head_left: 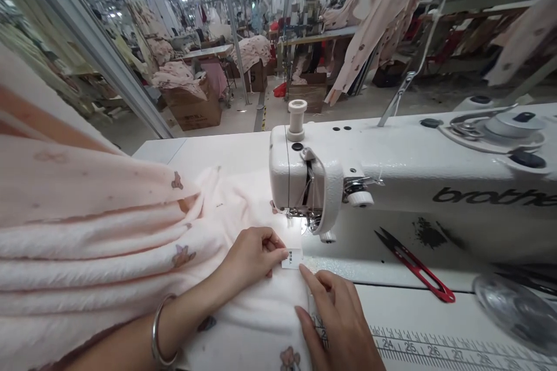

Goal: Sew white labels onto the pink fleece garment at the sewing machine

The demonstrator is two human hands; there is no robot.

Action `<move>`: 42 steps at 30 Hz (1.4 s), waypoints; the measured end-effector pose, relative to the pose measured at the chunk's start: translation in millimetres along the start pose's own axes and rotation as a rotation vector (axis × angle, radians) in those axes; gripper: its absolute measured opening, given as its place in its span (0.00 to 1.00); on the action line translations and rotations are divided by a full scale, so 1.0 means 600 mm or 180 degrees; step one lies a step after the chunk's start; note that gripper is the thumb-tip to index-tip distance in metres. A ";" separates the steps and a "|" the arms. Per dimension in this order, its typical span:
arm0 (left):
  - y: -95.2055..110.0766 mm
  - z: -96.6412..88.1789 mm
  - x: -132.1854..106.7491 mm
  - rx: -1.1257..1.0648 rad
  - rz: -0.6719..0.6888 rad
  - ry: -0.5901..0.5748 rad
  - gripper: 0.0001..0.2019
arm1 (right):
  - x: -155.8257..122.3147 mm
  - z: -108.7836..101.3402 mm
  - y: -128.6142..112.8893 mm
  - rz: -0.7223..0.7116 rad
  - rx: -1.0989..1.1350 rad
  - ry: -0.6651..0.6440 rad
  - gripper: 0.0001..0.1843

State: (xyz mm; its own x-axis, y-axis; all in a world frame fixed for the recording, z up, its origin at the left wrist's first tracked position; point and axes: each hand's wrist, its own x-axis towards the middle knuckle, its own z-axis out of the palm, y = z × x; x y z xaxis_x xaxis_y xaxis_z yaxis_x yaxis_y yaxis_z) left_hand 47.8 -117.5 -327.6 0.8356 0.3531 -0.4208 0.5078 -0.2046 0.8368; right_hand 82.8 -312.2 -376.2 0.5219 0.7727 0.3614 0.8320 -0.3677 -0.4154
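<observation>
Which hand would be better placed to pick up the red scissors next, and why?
Probably the right hand: it lies nearer the scissors, while the left hand sits beyond the label, its thumb on the label's edge.

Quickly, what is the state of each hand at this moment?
Left hand: closed, seemingly pinching the edge of the small white label.
Right hand: loosely open, index fingertip at the label's corner, gripping nothing visible.

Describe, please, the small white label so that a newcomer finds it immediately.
Start at the white sewing machine and look in front of its left end, at the pale pink fabric. The label lies between the left hand and the right hand. It is a small flat white rectangle with dark printed characters, unlike the fleecy fabric around it.
</observation>
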 end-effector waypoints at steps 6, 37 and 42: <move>-0.002 0.000 -0.002 0.0076 0.0060 -0.0001 0.08 | 0.003 0.000 -0.004 -0.0102 0.0011 -0.0119 0.27; 0.006 -0.037 -0.092 0.2685 0.2075 0.0322 0.17 | 0.004 0.003 -0.003 -0.0286 -0.0280 -0.0054 0.28; -0.029 -0.033 -0.088 0.3491 0.3038 -0.0320 0.24 | 0.003 0.000 -0.012 -0.0262 -0.0207 0.0029 0.28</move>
State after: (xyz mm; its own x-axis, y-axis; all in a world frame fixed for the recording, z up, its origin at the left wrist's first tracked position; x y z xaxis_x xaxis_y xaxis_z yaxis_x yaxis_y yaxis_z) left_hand -9.1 -114.6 -313.1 0.9272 -0.3679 0.0698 -0.3743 -0.9161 0.1435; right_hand 77.6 -308.3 -372.3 0.4528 0.7969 0.3998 0.8824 -0.3364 -0.3290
